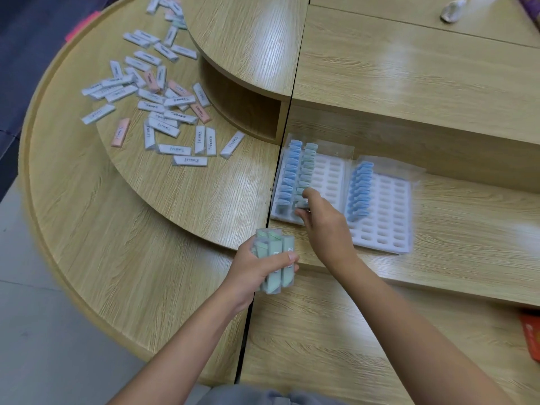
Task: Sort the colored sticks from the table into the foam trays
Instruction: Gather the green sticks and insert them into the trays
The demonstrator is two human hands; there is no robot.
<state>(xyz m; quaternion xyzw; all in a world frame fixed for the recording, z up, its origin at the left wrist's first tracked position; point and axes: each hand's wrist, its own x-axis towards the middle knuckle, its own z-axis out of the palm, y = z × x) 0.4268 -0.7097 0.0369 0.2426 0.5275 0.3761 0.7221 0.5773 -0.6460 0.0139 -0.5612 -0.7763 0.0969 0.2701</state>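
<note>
My left hand (257, 268) grips a bundle of green sticks (274, 260) upright, near the table's front edge. My right hand (324, 226) reaches over the near end of the left foam tray (330, 182), its fingertips pinching a green stick (302, 204) at the bottom of the tray's green row. That tray holds one row of blue sticks (289, 176) and one row of green sticks (306, 165). The right foam tray (388, 211) carries a single row of blue sticks (359, 191). Many loose white, pink and green sticks (157, 103) lie scattered on the round table at the upper left.
A raised curved wooden shelf (242, 54) stands behind the loose sticks, with an open cubby under it. A stepped wooden ledge (409, 118) runs behind the trays. A crumpled white object (451, 11) lies at the far right back. An orange item (530, 331) sits at the right edge.
</note>
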